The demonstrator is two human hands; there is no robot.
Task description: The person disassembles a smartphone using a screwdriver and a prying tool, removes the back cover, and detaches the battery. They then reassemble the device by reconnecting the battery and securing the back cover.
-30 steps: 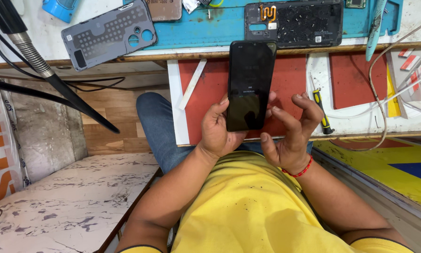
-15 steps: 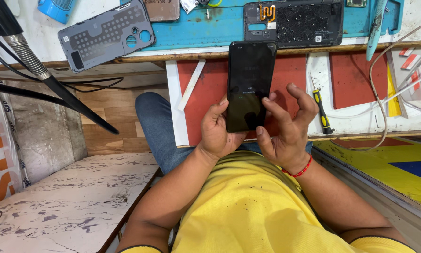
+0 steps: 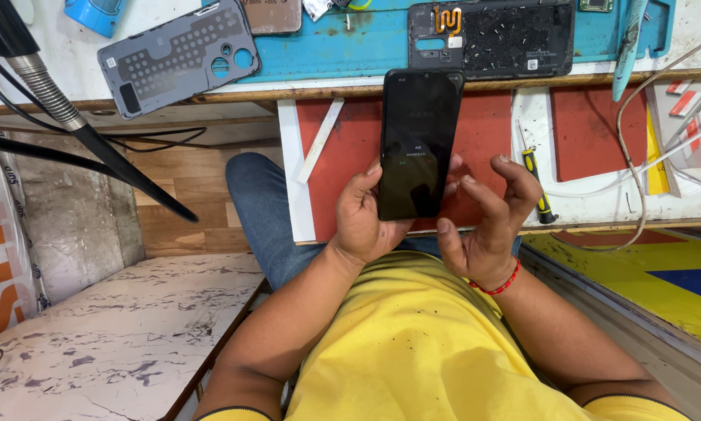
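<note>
**Black phone held upright at the middle of the frame**

While the desk (image 3: 350, 47) runs across the top of the frame, a blue mat (image 3: 350, 39) lies on it. On the mat's right part lies an opened phone body (image 3: 506, 39); a grey back cover (image 3: 175, 54) sits at upper left. In the centre the black phone (image 3: 416, 144) stands on end, its dark screen showing faint marks. The left hand (image 3: 362, 218) is clamped on its lower left edge. The right hand (image 3: 487, 222) has its fingers curled loosely just beside the lower right edge.

Screwdriver (image 3: 536, 183) crowds the right; red board (image 3: 350, 148) lies open left.
</note>
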